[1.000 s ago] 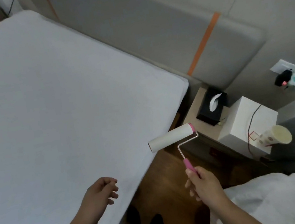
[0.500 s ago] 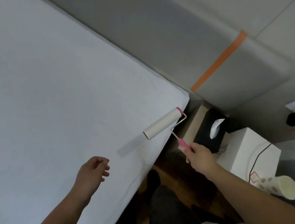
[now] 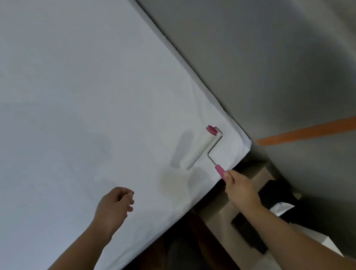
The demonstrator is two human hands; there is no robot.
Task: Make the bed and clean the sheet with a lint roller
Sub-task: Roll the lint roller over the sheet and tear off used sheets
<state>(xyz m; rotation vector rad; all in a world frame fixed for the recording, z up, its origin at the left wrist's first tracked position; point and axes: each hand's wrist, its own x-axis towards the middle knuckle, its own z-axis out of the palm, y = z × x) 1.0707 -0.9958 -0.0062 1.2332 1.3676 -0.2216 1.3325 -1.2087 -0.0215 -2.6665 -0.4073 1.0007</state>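
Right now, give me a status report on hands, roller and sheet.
Right hand grips lint roller handle; left hand loosely curled, holds nothing. Roller over white sheet near corner. Nothing in the way.

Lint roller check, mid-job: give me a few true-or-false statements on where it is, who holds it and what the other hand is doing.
1. The right hand grips the lint roller by its pink handle. True.
2. The roller is over the white sheet near the bed's corner. True.
3. The left hand holds a pillow. False: it holds nothing, fingers loosely curled above the sheet.
4. The roller lies on the wooden floor. False: it is at the sheet.
5. An orange stripe crosses the grey headboard. True.
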